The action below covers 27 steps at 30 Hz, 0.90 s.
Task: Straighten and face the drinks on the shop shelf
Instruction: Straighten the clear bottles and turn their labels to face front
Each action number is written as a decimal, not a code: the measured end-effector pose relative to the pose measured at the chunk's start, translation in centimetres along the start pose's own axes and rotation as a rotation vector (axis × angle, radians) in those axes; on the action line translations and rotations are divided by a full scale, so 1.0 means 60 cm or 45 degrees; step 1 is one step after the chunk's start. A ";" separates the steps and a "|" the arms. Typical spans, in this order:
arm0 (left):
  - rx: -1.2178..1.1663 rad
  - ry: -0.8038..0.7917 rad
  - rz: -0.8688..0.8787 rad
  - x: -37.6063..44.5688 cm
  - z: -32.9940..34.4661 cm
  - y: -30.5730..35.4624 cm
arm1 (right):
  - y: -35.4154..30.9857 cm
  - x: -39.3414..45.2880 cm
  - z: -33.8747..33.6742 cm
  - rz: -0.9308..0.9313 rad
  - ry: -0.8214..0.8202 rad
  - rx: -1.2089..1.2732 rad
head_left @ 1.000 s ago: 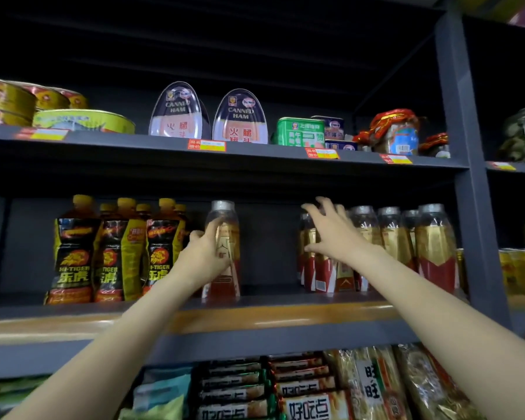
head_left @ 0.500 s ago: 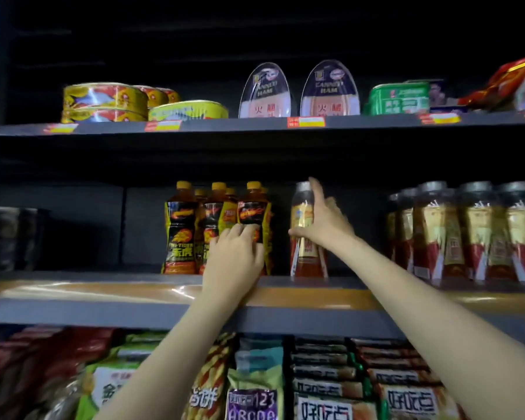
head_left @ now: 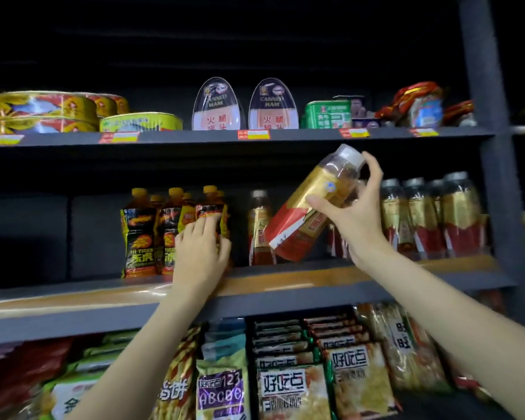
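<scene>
- Spanning the whole view: dark grey metal shop shelving point(head_left: 315, 294), three tiers showing; the drinks stand on the middle tier.
- Bottom tier: packed row of printed plastic snack bags point(head_left: 291, 386), upright, fronts out.
- Top tier: flat yellow oval fish tins point(head_left: 46, 112) stacked at left, two arch-shaped canned ham tins point(head_left: 246, 106) at centre, green rectangular tin point(head_left: 328, 115) right of them.
- Middle tier, right: row of clear gold-and-red labelled bottles with silver caps point(head_left: 437, 218), upright, touching one another.
- Middle tier, left: cluster of amber yellow-capped bottles with black-and-yellow tiger labels point(head_left: 152, 234), upright, fronts out.
- Lifted clear bottle with gold-and-red label and silver cap point(head_left: 312, 204): off the shelf, tilted, cap up-right, base down-left, between the two groups.
- Single slim amber bottle with grey cap point(head_left: 258, 228): upright behind the lifted bottle's base.
- Right hand point(head_left: 353, 213): fingers and thumb wrapped round the lifted bottle's upper half.
- Left hand point(head_left: 202, 250): fingers straight, tips laid on the rightmost tiger-label bottle; gripping nothing that shows.
</scene>
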<state>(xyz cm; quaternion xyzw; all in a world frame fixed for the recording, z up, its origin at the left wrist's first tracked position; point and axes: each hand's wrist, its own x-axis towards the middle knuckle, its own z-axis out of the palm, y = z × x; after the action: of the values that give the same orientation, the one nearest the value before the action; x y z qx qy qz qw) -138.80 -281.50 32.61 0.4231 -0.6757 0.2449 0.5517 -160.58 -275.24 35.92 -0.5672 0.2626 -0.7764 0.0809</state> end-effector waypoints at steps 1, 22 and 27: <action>-0.079 -0.006 0.036 -0.006 -0.006 0.020 | -0.014 0.003 -0.007 0.055 -0.013 0.056; -1.059 -0.324 0.184 -0.017 -0.089 0.124 | -0.072 0.009 -0.055 1.008 -0.271 0.615; -1.839 -0.602 -0.531 -0.031 -0.068 0.138 | -0.070 0.011 -0.052 0.652 -0.254 0.531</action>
<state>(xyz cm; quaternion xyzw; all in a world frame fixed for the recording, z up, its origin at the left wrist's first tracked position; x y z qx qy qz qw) -143.51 -273.38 33.03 0.1188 -0.6736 -0.4598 0.5663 -162.95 -270.97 37.86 -0.5274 0.2230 -0.7084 0.4127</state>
